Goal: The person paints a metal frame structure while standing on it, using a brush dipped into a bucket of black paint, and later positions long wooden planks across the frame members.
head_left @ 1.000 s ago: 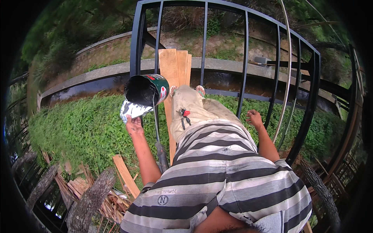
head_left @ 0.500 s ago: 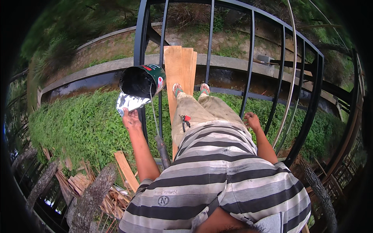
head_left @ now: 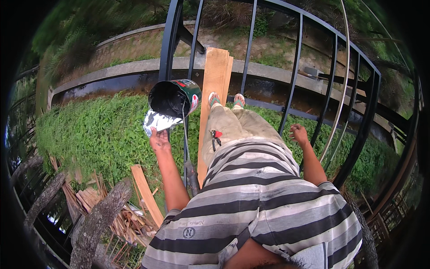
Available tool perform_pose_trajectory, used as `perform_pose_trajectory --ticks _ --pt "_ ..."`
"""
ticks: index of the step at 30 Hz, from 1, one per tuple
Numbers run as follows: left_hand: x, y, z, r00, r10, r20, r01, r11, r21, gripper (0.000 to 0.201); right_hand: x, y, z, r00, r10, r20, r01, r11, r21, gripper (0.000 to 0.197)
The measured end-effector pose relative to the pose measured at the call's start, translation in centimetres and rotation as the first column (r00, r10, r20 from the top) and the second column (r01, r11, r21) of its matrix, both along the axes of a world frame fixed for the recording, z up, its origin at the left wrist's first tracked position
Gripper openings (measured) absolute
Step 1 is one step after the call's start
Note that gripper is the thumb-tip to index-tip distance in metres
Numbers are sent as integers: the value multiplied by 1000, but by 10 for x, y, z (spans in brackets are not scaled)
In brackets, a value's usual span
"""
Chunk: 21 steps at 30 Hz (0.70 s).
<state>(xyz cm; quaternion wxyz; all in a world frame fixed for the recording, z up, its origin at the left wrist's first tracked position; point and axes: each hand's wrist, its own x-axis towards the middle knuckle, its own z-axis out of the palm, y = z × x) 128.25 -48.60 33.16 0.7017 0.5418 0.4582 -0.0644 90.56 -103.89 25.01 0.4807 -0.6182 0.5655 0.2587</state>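
My left hand (head_left: 159, 139) grips the crumpled silver foil flap (head_left: 160, 121) at the lower rim of a dark green can (head_left: 195, 95). Tipped on its side, the can shows a black, wet-looking inside. From its rim a thin metal rod (head_left: 185, 134) runs down to a dark cylindrical grip (head_left: 192, 178) beside my left forearm; no hand is on it. My right hand (head_left: 299, 134) hangs out to the right near the dark metal bars, fingers loosely curled and apart, with nothing visible in them.
My sandalled feet stand at long wooden planks (head_left: 215, 71) laid across the dark metal frame (head_left: 296, 67). Far below are green plants (head_left: 98, 134), a water channel (head_left: 112, 92) and its concrete edge. Scrap wood (head_left: 130, 224) and tree trunks (head_left: 101, 219) lie lower left. A pale cable (head_left: 345, 80) crosses at right.
The whole scene shifts slightly right as my head moves. My left hand stays on the foil flap. My right hand has lifted a little, its fingers curled more.
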Motion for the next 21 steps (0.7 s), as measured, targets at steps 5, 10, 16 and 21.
perform_pose_trajectory --ticks 5,10,16,21 --pt "-6 14 -12 999 44 16 -44 999 10 39 21 9 -11 999 25 22 -26 1000 15 32" --pt "-1 8 -8 998 68 13 -69 997 33 37 37 16 -10 991 82 109 -83 997 7 30" --pt "12 6 -1 1000 19 2 -20 999 32 36 80 36 18 958 163 238 -146 986 -85 30" --pt "29 4 -5 999 -18 -32 19 999 41 34 105 77 54 917 211 339 -176 976 -132 31"
